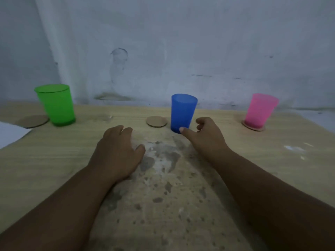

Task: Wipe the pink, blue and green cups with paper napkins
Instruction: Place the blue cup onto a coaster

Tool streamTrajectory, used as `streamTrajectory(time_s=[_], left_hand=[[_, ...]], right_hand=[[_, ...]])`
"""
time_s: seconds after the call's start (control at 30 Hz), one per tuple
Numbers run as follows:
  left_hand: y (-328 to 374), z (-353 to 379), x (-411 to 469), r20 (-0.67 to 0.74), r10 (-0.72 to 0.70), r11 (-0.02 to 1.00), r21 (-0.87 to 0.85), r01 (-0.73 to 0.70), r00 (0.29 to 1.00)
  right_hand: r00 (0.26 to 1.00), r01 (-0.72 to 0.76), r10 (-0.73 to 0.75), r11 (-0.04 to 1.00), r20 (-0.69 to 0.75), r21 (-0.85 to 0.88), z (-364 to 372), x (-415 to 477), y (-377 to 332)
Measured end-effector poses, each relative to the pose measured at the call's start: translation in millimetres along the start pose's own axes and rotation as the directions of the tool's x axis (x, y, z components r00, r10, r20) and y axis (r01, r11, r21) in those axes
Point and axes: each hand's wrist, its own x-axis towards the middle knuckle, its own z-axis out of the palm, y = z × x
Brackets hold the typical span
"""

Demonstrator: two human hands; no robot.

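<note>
Three plastic cups stand upright along the back of the wooden table (272, 160): a green cup (56, 105) at the left, a blue cup (183, 111) in the middle and a pink cup (260, 110) at the right. My right hand (204, 138) is just right of the blue cup's base. Its thumb tip touches the cup low down, and its loosely curled fingers do not wrap the cup. My left hand (116, 151) rests palm down on the table, left of the blue cup, holding nothing. A white sheet, perhaps a napkin (10, 134), lies at the left edge.
The pink cup stands on a round cardboard coaster (253, 128). Two more coasters lie bare, one (156, 121) just left of the blue cup and one (33, 121) left of the green cup. A stained wall rises right behind the table.
</note>
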Motion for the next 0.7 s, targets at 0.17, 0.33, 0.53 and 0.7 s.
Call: streamTrajectory(time_s=[0.17, 0.33, 0.53, 0.7], left_hand=[[-3, 5, 10, 0.052, -0.044, 0.999, 0.004, 0.044, 0.998], [-1, 7, 9, 0.067, -0.033, 0.998, 0.05, 0.03, 0.997], [-3, 7, 9, 0.063, -0.026, 0.999, 0.031, 0.024, 0.998], [-3, 11, 11, 0.052, -0.021, 0.999, 0.04, 0.019, 0.998]], right_hand=[[0.999, 0.022, -0.017, 0.994, -0.046, 0.109, 22, 27, -7], [0.998, 0.038, -0.032, 0.995, -0.063, 0.092, 32, 37, -3], [0.998, 0.011, -0.004, 0.995, -0.07, 0.104, 38, 50, -10], [0.997, 0.066, -0.058, 0.985, -0.054, 0.162, 56, 56, -31]])
